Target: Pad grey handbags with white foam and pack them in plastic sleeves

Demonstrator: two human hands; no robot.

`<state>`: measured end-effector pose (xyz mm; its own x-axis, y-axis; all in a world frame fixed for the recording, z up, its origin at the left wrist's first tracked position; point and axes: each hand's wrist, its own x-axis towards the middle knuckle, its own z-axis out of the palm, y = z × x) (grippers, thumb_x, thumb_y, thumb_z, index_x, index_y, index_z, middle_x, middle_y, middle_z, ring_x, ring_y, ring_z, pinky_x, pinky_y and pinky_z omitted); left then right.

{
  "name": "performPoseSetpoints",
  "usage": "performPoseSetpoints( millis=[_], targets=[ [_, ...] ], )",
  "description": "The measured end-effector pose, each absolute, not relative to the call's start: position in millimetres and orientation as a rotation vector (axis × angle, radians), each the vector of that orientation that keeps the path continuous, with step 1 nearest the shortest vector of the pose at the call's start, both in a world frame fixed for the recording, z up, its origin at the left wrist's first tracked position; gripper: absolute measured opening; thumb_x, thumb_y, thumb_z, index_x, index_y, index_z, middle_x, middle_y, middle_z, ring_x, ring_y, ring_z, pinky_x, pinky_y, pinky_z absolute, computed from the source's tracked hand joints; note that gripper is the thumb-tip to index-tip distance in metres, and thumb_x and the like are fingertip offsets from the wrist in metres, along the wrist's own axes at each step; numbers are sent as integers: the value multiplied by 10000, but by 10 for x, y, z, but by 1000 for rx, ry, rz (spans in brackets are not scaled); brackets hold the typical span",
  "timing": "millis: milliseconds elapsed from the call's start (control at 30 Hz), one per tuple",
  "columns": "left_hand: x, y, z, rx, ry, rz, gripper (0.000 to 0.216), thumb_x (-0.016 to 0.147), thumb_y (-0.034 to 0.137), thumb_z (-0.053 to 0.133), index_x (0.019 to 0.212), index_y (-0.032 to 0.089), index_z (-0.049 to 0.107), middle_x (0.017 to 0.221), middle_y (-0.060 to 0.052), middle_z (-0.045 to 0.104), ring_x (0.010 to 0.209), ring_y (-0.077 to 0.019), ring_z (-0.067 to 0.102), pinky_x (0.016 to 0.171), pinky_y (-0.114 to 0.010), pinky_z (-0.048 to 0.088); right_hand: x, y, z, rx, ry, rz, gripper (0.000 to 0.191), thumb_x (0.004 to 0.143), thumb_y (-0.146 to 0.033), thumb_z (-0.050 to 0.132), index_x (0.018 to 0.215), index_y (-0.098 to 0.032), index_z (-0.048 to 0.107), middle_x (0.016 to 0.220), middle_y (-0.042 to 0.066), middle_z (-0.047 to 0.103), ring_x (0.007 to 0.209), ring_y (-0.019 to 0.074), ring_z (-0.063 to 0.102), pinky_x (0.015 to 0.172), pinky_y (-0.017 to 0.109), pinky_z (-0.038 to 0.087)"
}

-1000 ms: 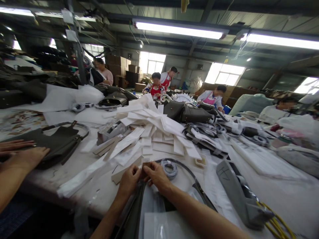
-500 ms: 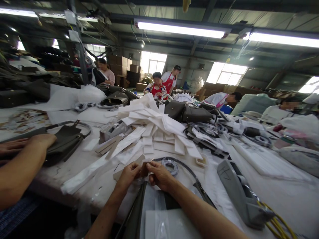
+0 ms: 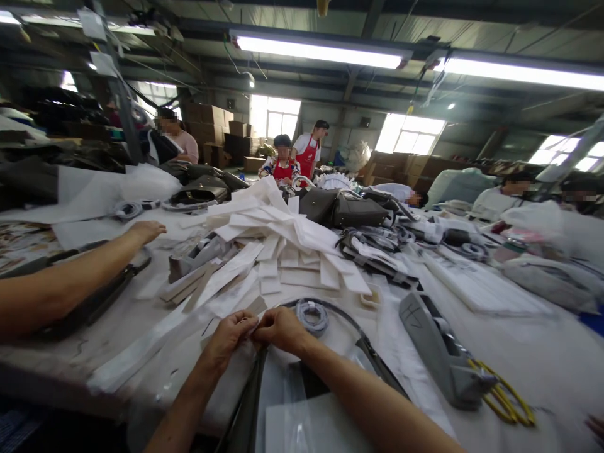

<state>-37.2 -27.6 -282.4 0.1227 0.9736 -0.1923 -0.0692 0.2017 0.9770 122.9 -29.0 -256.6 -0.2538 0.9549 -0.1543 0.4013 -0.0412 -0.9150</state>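
Note:
My left hand and my right hand meet at the near edge of the white table. Both pinch the top end of a dark grey bag strap that runs down toward me. A small pale piece sits between my fingertips; what it is cannot be made out. Just beyond my right hand lie a roll of tape and a dark curved strap. A heap of white paper strips rises behind them.
A co-worker's arm reaches in from the left over a dark bag. A grey tape dispenser with yellow loops lies on the right. Dark handbags and several seated workers fill the far side.
The co-worker's hand has reached farther right across the table, past the dark bag. My hands have drawn closer together over the strap end. The view has shifted slightly right.

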Motion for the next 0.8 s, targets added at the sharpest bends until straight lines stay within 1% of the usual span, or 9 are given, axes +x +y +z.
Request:
performPoseSetpoints(
  millis=[100, 167, 300, 400, 500, 567, 667, 733, 800],
  targets=[
    [-330, -340, -2769, 1356, 1285, 1090, 342, 632, 520, 702, 670, 185, 646, 622, 10, 615, 625, -159, 558, 617, -254, 433, 1217, -283, -2571, -1505, -1695, 1208, 37, 599, -175, 738, 629, -181, 718, 563, -23, 649, 628, 149, 614, 557, 220, 393],
    [-295, -429, -2733, 1559, 1404, 1146, 309, 695, 512, 649, 702, 203, 671, 699, -11, 669, 713, -202, 613, 687, -285, 462, 1206, -274, -2611, -1538, -1669, 1200, 39, 606, -172, 740, 635, -175, 715, 556, -19, 644, 608, 148, 615, 543, 216, 403],
    [-219, -659, -2765, 1757, 1542, 1176, 274, 748, 502, 598, 722, 238, 669, 755, -29, 697, 770, -245, 650, 705, -320, 483, 1204, -259, -2705, -1560, -1551, 1259, 113, 676, -161, 715, 788, -157, 721, 583, -33, 627, 474, 103, 545, 463, 200, 409],
    [-201, -787, -2841, 1770, 1502, 1152, 291, 760, 532, 605, 741, 250, 675, 771, -32, 706, 767, -250, 655, 737, -340, 499, 1241, -253, -2711, -1506, -1496, 1352, 256, 701, -153, 727, 957, -155, 708, 602, -58, 605, 423, 84, 512, 422, 191, 408],
    [-246, -793, -2852, 1506, 1383, 1187, 328, 724, 548, 673, 827, 237, 682, 823, -33, 720, 812, -242, 669, 771, -329, 518, 1293, -251, -2678, -1422, -1495, 1448, 268, 706, -189, 767, 964, -160, 702, 592, -69, 588, 425, 80, 515, 425, 187, 413],
    [-296, -728, -2810, 1188, 1297, 1261, 409, 636, 537, 755, 870, 213, 668, 793, -26, 711, 792, -224, 673, 735, -304, 531, 1313, -253, -2667, -1374, -1504, 1472, 207, 723, -209, 768, 913, -166, 698, 606, -69, 593, 448, 75, 518, 451, 185, 423],
    [-351, -600, -2725, 840, 1241, 1344, 547, 473, 470, 853, 890, 176, 653, 767, -27, 707, 657, -171, 640, 596, -251, 507, 1302, -263, -2682, -1321, -1546, 1452, 134, 732, -210, 761, 852, -185, 709, 624, -69, 607, 494, 78, 528, 506, 193, 437],
    [-351, -546, -2692, 851, 1260, 1352, 591, 450, 463, 863, 914, 159, 658, 785, -49, 722, 580, -143, 598, 510, -226, 460, 1281, -273, -2699, -1301, -1585, 1404, 128, 704, -196, 778, 820, -202, 726, 654, -62, 638, 572, 95, 574, 567, 201, 448],
    [-317, -536, -2693, 1017, 1302, 1366, 575, 514, 519, 824, 937, 162, 666, 773, -56, 728, 556, -151, 593, 470, -228, 445, 1268, -279, -2710, -1310, -1651, 1301, 151, 665, -186, 797, 800, -218, 738, 719, -50, 680, 693, 126, 629, 636, 211, 458]
  ],
)
